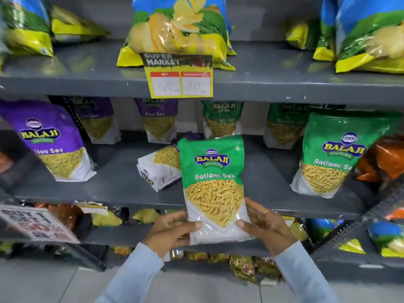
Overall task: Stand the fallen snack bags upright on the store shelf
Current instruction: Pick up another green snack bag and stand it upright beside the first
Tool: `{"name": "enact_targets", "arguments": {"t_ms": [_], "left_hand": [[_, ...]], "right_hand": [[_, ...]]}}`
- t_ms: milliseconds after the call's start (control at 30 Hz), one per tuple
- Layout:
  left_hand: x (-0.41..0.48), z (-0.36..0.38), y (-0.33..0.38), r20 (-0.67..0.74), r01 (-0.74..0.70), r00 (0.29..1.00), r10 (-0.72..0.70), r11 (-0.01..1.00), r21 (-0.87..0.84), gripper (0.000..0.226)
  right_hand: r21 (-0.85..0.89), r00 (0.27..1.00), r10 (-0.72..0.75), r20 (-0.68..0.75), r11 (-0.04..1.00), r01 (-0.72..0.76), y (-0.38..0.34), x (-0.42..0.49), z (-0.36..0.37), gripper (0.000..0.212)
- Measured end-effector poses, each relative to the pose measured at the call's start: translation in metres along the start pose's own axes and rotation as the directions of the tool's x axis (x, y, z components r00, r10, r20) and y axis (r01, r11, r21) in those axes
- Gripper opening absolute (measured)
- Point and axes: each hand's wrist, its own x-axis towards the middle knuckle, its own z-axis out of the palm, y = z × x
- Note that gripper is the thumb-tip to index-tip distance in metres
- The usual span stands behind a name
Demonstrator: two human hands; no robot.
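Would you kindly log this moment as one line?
left hand + right hand: holding green Ratlami Sev bag upright | grey middle shelf: one bag fallen

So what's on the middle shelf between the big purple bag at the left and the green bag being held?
In the head view, bare shelf, then a fallen bag on its side beside the held green bag.

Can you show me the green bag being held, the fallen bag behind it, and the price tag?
Green bag (pixel 213 171), head view, on its label.
Fallen bag (pixel 158 171), head view, white lower part.
Price tag (pixel 179 84), head view, yellow card's middle.
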Motion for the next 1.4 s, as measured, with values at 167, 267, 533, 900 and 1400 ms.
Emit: {"name": "enact_targets", "arguments": {"t_ms": [167,267,533,900,1400], "left_hand": [[-0.035,0.001,0.013,0.059,-0.142,0.989,0.137,0.987,0.073,0.040],[-0.039,0.004,0.020,0.077,-0.187,0.981,0.179,0.976,0.115,0.045],[-0.002,0.012,0.025,0.083,-0.375,0.927,0.366,0.896,0.238,0.054],[0.146,0.044,0.012,0.041,-0.358,0.922,0.384,0.811,0.462,0.070],[0.185,0.057,0.001,0.057,-0.411,0.880,0.471,0.698,0.586,0.053]], "right_hand": [[0.014,0.998,-0.065,-0.001,0.998,0.065,-0.016,-0.036,0.008,0.057],[-0.010,0.996,-0.091,-0.017,0.996,0.091,-0.027,-0.043,0.010,0.056],[-0.065,0.973,-0.131,-0.188,0.991,0.121,-0.015,-0.011,0.006,0.081],[-0.076,0.881,-0.184,-0.435,0.983,0.168,0.010,0.108,-0.024,0.077],[-0.384,0.826,-0.284,-0.486,0.919,0.089,0.050,0.152,-0.046,0.077]]}}
